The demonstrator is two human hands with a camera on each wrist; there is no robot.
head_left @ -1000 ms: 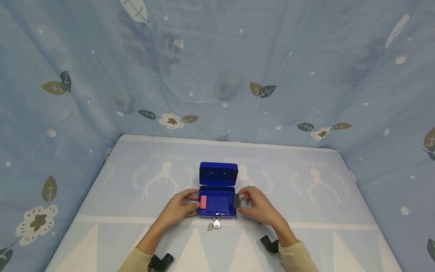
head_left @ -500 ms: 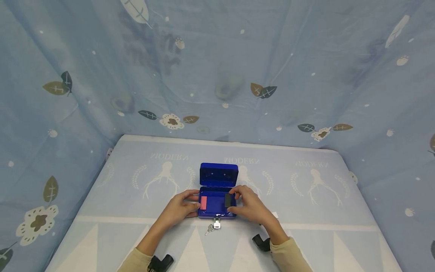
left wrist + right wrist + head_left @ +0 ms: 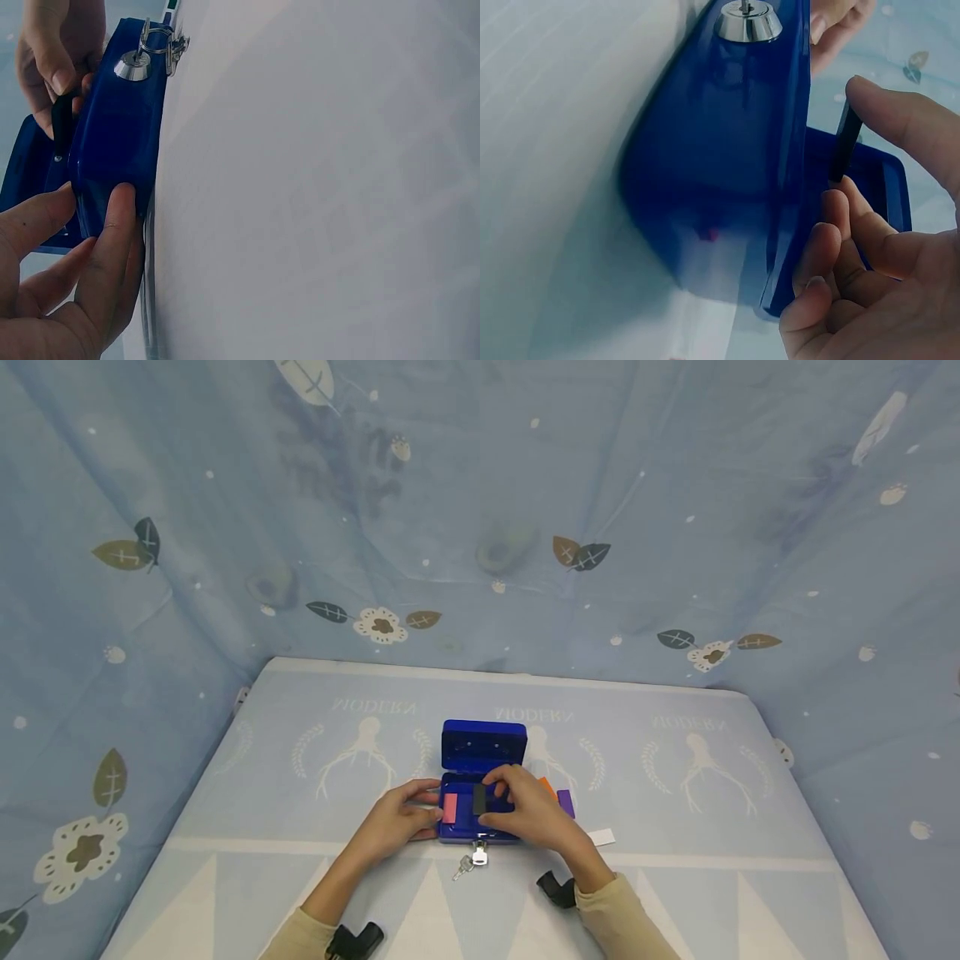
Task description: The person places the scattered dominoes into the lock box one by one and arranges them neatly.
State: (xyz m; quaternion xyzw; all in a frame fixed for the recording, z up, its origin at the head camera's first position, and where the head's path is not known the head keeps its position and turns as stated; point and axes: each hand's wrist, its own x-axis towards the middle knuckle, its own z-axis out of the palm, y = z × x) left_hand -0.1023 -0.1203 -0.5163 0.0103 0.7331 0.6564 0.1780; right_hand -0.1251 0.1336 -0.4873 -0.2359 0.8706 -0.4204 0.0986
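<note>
A small blue metal cash box (image 3: 457,839) stands on the table with its lid (image 3: 483,743) raised at the back. My left hand (image 3: 393,818) grips the box's left side, thumb at the rim and fingers against the outer wall. Inside, along the left end, lies a flat pink block (image 3: 450,808). My right hand (image 3: 528,810) pinches a thin black block (image 3: 479,799) by its ends between thumb and fingers, over the middle of the box. The right wrist view shows this black block (image 3: 846,142) edge-on above the rim. Keys (image 3: 463,865) hang from the front lock (image 3: 479,853).
Right of the box, partly behind my right hand, lie an orange piece (image 3: 548,787) and a purple piece (image 3: 566,802). A white strip (image 3: 602,837) lies near my right wrist. Blue patterned cloth (image 3: 495,510) surrounds the table.
My right hand has carried the black block leftward, from the box's right edge to over its middle. The orange, purple and white pieces have come into view. The left hand has stayed in place.
</note>
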